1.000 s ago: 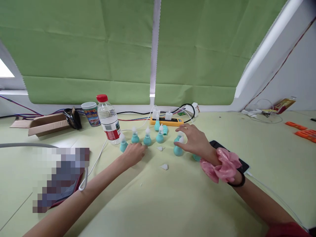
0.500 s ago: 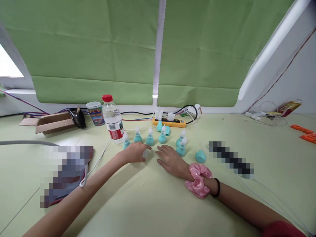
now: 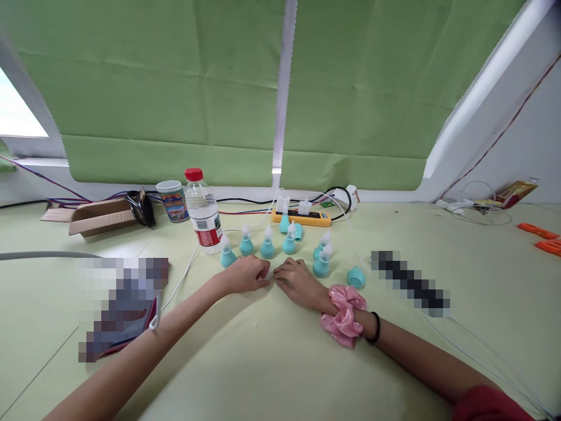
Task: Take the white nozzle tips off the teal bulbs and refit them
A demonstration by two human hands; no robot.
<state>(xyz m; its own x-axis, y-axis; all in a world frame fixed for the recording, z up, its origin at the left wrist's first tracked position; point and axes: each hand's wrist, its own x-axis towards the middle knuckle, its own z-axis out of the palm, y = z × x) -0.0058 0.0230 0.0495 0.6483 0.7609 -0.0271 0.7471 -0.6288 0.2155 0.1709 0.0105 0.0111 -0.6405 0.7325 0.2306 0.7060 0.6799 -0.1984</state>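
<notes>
Left hand (image 3: 246,275) curled, right hand (image 3: 301,283) bent, fingers together; whether either pinches anything, cannot tell | turquoise round bulbs with translucent tips (image 3: 267,249) upright just beyond | step: apparently two-handed fingertip work | next move likely needs clearance from bulbs

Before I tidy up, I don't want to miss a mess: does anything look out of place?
The teal bulb beyond the pink scrunchie looks odd: it lies tipped, without a whitish tip, while most other bulbs stand upright with theirs.
</notes>
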